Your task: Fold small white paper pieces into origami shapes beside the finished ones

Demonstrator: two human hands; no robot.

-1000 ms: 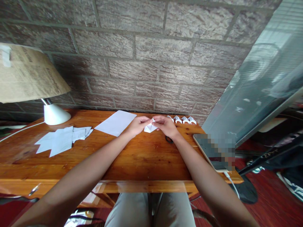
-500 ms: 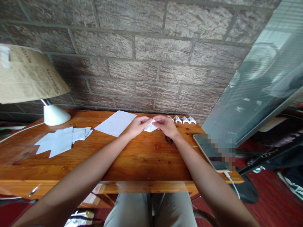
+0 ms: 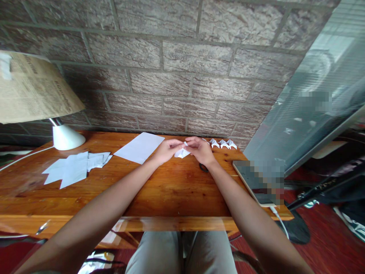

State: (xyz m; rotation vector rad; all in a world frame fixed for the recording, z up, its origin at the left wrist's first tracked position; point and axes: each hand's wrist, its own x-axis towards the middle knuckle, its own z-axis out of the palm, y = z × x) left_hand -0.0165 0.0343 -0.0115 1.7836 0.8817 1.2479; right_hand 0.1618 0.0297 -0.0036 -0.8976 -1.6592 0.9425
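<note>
Between my two hands is a small folded white paper point(image 3: 181, 153), its top a narrow point and its lower part fanned out. My left hand point(image 3: 169, 149) pinches its left side with thumb and fingers. On the other side my right hand point(image 3: 200, 148) is closed on the paper near its upper point. Just beyond the right hand, a row of several folded paper pieces point(image 3: 224, 144) stands along the back of the table. A black ring-shaped object point(image 3: 203, 168) lies under my right wrist, partly hidden.
A white sheet point(image 3: 139, 147) lies left of my hands, with loose paper pieces point(image 3: 74, 169) farther left. A lamp point(image 3: 68, 137) stands at the back left. Right of my arm, a tablet point(image 3: 251, 182) with a white cable rests on the wooden table point(image 3: 171, 194), against a brick wall point(image 3: 196, 57).
My fingers have shifted slightly on the folded paper. Its lower part now looks more creased and uneven; both hands stay in nearly the same place.
</note>
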